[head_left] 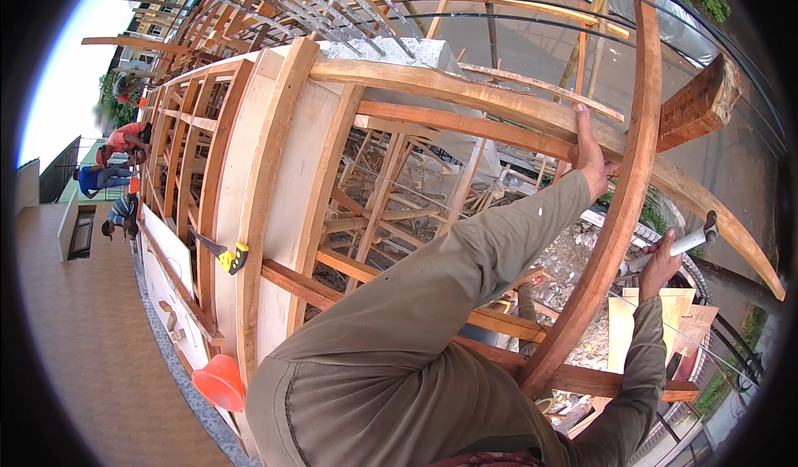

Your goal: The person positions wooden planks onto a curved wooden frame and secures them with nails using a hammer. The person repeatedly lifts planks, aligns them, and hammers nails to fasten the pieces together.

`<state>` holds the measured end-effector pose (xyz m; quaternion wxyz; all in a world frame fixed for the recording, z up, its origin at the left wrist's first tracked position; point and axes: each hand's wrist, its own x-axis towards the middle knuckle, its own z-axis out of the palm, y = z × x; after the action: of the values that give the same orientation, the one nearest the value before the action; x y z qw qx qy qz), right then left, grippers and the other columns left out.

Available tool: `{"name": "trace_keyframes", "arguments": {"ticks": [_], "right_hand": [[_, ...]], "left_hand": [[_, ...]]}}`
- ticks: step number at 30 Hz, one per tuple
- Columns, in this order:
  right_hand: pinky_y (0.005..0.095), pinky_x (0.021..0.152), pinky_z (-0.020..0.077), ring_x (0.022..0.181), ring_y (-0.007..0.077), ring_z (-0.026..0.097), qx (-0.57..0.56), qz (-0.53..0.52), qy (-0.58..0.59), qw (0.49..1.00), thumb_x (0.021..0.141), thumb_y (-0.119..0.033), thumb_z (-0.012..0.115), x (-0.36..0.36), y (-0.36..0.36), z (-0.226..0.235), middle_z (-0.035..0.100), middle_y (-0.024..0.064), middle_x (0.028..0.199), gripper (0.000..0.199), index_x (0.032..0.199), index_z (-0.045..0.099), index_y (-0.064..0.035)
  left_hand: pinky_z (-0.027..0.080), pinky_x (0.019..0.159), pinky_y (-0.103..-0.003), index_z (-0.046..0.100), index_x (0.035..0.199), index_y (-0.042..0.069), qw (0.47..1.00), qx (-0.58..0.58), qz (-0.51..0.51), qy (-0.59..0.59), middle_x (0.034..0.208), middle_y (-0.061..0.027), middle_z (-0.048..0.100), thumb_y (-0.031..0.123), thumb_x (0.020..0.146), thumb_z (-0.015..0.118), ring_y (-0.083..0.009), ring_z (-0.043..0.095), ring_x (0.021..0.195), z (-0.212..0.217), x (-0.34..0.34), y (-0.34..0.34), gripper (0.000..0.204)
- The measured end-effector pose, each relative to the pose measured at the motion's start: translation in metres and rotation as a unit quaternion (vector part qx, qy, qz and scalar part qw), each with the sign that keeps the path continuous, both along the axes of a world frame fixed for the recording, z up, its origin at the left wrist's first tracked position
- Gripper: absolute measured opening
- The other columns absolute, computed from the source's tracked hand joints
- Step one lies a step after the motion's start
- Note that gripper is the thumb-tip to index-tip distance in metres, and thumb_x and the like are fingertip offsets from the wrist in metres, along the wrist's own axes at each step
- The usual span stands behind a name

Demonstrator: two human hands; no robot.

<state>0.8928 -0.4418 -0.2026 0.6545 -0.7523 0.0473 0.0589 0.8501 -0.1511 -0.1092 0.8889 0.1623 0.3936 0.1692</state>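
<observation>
The left hand grips the pale plank at the top of the wooden frame, fingers wrapped over its edge, probably to brace the body. To the right, past the reddish upright beam, the right hand is clenched around a hammer by its white handle. An orange hard hat lies upturned near left; what it holds cannot be told.

Bright daylight, sharp centre, bowed edges, dark fisheye rim
</observation>
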Motion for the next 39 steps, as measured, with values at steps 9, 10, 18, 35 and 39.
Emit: {"name": "trace_keyframes", "arguments": {"ticks": [9,10,18,35,39], "right_hand": [[0.0633,0.106,0.0467,0.135,0.0423,0.047,0.320,-0.092,-0.030,0.942,0.093,-0.066,0.061,0.093,0.032,0.014,0.035,0.0274,0.154,0.093,0.157,0.027,-0.0086],[0.0628,0.105,0.0473,0.132,0.0412,0.050,0.320,-0.113,-0.019,0.940,0.095,-0.064,0.060,0.092,0.034,0.016,0.040,0.0256,0.149,0.087,0.154,0.030,-0.0080],[0.0593,0.094,0.0541,0.114,0.0376,0.062,0.399,-0.231,0.083,0.883,0.100,-0.049,0.056,0.114,0.042,0.023,0.059,0.0176,0.130,0.054,0.132,0.050,-0.0062],[0.0723,0.101,0.0437,0.125,0.0414,0.055,0.496,-0.304,0.128,0.803,0.099,-0.047,0.059,0.091,0.088,0.083,0.054,0.0165,0.136,0.055,0.140,0.045,-0.0135],[0.0704,0.100,0.0461,0.126,0.0410,0.055,0.505,-0.330,0.123,0.788,0.100,-0.044,0.061,0.094,0.087,0.081,0.054,0.0174,0.138,0.055,0.141,0.045,-0.0114]], "left_hand": [[0.041,0.109,-0.056,0.021,0.161,0.012,1.000,-0.018,-0.018,-0.013,0.155,-0.0186,0.037,0.088,0.083,0.050,-0.0355,0.047,0.137,-0.005,-0.001,0.003,0.113],[0.040,0.110,-0.057,0.021,0.161,0.014,0.999,-0.015,-0.022,-0.022,0.155,-0.0187,0.037,0.088,0.083,0.049,-0.0360,0.046,0.138,-0.008,-0.003,0.003,0.111],[0.023,0.121,-0.060,-0.003,0.165,0.021,0.993,-0.012,-0.101,-0.057,0.164,-0.0307,0.005,0.092,0.074,0.055,-0.0447,0.021,0.151,-0.016,-0.008,0.005,0.129],[0.021,0.122,-0.060,0.056,0.129,-0.003,0.116,0.905,-0.385,0.137,0.144,-0.0281,0.052,0.048,0.066,0.092,-0.0482,0.032,0.147,0.050,-0.019,0.060,0.089],[0.056,0.089,-0.050,0.060,0.114,0.003,0.185,0.824,-0.497,0.197,0.104,-0.0231,0.074,0.042,0.072,0.088,-0.0390,0.071,0.103,0.060,0.002,0.056,0.064]]}}
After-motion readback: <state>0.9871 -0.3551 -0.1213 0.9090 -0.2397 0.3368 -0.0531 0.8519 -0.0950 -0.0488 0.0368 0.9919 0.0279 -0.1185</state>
